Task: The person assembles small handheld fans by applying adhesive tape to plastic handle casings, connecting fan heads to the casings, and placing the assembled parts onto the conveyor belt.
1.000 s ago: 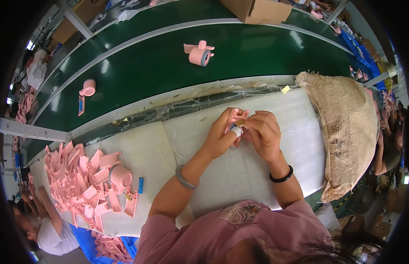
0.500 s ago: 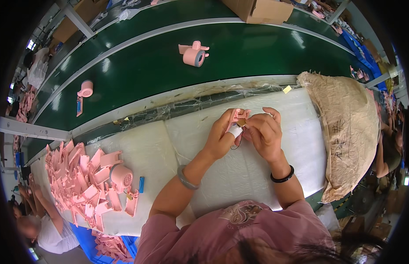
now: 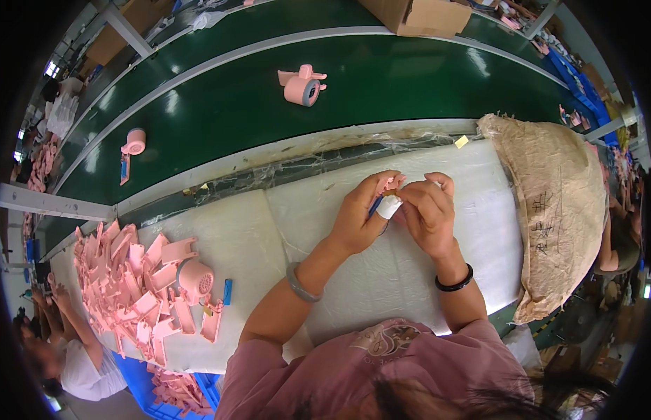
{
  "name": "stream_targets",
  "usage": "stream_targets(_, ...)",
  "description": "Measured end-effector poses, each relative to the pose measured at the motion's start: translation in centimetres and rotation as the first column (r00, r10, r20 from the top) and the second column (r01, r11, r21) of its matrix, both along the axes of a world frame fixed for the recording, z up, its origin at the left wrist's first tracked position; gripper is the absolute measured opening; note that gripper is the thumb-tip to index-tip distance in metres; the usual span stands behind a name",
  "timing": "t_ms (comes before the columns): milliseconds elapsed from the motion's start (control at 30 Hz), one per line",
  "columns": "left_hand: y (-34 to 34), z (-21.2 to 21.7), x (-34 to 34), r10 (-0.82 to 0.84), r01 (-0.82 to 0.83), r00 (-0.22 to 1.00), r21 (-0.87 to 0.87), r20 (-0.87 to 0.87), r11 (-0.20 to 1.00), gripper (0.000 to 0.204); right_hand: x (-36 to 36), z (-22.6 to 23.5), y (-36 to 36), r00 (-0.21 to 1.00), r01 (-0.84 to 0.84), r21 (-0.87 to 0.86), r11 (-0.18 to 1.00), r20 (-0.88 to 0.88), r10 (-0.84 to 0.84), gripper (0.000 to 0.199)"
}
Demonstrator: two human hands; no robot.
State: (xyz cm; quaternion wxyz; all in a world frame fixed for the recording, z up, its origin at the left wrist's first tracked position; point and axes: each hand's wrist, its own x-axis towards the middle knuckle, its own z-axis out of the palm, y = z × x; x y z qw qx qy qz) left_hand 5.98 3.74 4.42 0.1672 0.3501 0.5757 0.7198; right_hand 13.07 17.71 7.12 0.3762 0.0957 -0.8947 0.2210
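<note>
My left hand (image 3: 360, 213) and my right hand (image 3: 429, 213) meet over the white padded table (image 3: 339, 280), both pinching one small pink plastic part (image 3: 393, 184). A white bandage wraps my left thumb tip. A grey bangle sits on my left wrist, a black band on my right. Most of the pink part is hidden by my fingers.
A heap of pink plastic parts (image 3: 140, 276) lies at the table's left. A green conveyor belt (image 3: 220, 105) runs behind, carrying two assembled pink devices (image 3: 302, 84) (image 3: 133, 142). A brown sack (image 3: 560, 203) lies at right, a cardboard box (image 3: 416, 14) beyond. Another person (image 3: 66, 350) sits lower left.
The pink device on the belt has drifted left. My hands stay together on the small pink part, fingers shifting slightly.
</note>
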Motion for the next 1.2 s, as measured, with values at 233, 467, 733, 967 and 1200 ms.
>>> stream_targets(233,0.4,-0.4,-0.1,0.05,-0.048,0.998,0.026,-0.049,0.998,0.032,-0.1,-0.1,0.1,1.0,0.0,0.02,1.0,-0.008,0.0,0.024)
stream_targets(467,0.2,0.1,0.0,0.067,-0.069,0.997,-0.071,-0.025,0.995,0.026,-0.1,0.0,0.1,1.0,0.0,0.005,1.0,-0.003,0.0,0.022)
stream_targets(733,0.2,-0.3,-0.2,0.018,-0.004,0.996,-0.155,0.087,0.988,0.025,-0.3,0.5,-0.1,0.999,-0.03,0.012,0.999,0.02,0.03,0.027)
stream_targets(967,0.3,0.2,0.0,-0.029,0.05,0.976,-0.092,0.214,0.994,0.026,-0.5,-0.3,0.3,0.994,-0.098,-0.091,0.991,0.032,0.101,0.029)
stream_targets(1200,0.3,0.4,0.2,0.003,0.009,0.983,-0.067,0.182,0.998,0.025,-0.2,-0.7,0.1,0.991,-0.115,-0.149,0.982,0.044,0.123,0.027)
